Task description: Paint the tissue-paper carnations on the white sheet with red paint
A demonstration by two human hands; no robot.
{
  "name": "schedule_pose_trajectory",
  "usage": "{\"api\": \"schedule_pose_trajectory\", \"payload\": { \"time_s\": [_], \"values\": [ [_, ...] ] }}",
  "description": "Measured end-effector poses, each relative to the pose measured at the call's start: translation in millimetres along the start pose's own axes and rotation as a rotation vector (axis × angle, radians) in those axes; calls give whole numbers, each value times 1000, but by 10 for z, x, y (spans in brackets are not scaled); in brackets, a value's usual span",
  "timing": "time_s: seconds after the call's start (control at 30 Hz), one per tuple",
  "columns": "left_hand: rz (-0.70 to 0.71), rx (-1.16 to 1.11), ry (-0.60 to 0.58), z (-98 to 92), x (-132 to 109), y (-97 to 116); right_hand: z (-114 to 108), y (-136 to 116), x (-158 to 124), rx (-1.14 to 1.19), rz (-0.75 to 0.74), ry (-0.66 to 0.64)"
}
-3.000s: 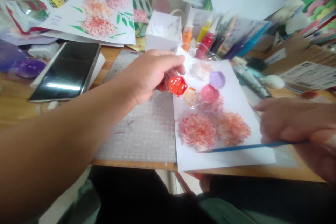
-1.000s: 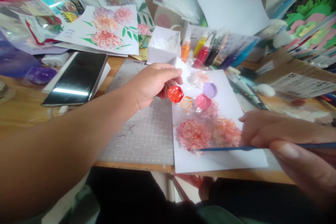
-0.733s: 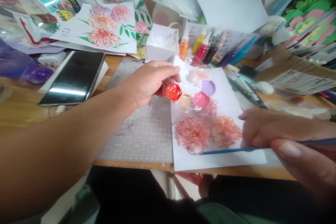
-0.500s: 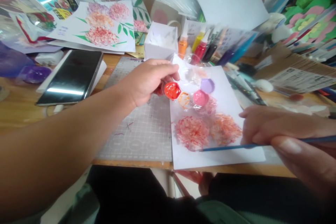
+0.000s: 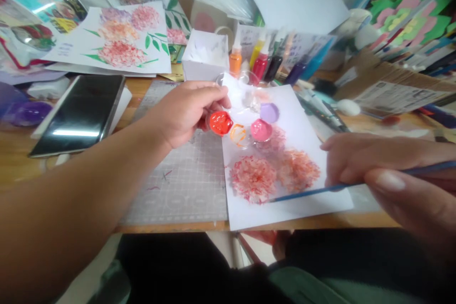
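My left hand [image 5: 194,107] pinches the left edge of a clear paint palette [image 5: 245,113], holding it above the upper part of a white sheet [image 5: 245,216]. Red, orange, pink and lilac paint sit in its round wells. A thin blue paintbrush [image 5: 313,191] is gripped in my right hand [image 5: 384,166]. Its tip is at the lower edge of a red painted flower [image 5: 253,178]; whether it touches the paper I cannot tell. An orange flower [image 5: 299,171] is painted beside it, and a pink flower [image 5: 272,140] shows partly behind the palette.
A grey cutting mat [image 5: 178,190] lies under the sheet's left side. Further left is a phone [image 5: 80,114], with a finished flower painting [image 5: 121,38] behind. Paint bottles [image 5: 261,64] and a white paper box [image 5: 205,57] line the back. A cardboard box [image 5: 388,85] stands right.
The whole view has shifted, so things appear slightly farther left. The brush now slants a little more, its tip still near the red flower's lower edge. Both hands keep their holds.
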State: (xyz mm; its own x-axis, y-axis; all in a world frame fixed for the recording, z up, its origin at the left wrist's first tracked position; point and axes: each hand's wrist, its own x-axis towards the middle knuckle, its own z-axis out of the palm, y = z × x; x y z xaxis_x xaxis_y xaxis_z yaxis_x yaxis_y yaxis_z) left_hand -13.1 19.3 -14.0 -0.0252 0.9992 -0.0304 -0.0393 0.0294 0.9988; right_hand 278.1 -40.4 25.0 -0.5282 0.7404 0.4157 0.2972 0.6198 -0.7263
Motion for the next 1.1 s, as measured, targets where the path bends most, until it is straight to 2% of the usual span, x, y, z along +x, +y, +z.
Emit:
{"api": "schedule_pose_trajectory", "payload": {
  "time_s": [0.07, 0.2, 0.33, 0.47, 0.6, 0.77, 0.87, 0.97, 1.03, 1.1],
  "values": [
    [11, 21, -11, -6, 1, 1, -35, -22, -21, -25, -14, -68],
    [-12, 53, -30, -19, 3, 18, -30, -16, -20, -98, -14, 30],
    [-6, 58, -28, -41, 19, 8, 3, -8, 15, -114, -38, 4],
    [21, 27, -19, -50, 29, 3, 5, -26, 31, -102, -9, 55],
    [-25, 10, -11, -27, 7, 41, -16, -22, 58, -124, -58, 33],
    [-29, 4, 1, -12, -5, 65, -6, -17, 78, -77, -29, 87],
    [-33, 2, 0, -17, -2, 71, 26, -24, 80, -42, 44, 81],
    [-44, 15, 1, -20, -5, 81, 34, -44, 70, -63, 115, 156],
    [-36, 21, 3, -20, -7, 84, 31, -60, 67, -85, 118, 179],
    [-38, 25, -1, -24, -9, 82, 30, -68, 77, -118, 70, 137]
  ]
}}
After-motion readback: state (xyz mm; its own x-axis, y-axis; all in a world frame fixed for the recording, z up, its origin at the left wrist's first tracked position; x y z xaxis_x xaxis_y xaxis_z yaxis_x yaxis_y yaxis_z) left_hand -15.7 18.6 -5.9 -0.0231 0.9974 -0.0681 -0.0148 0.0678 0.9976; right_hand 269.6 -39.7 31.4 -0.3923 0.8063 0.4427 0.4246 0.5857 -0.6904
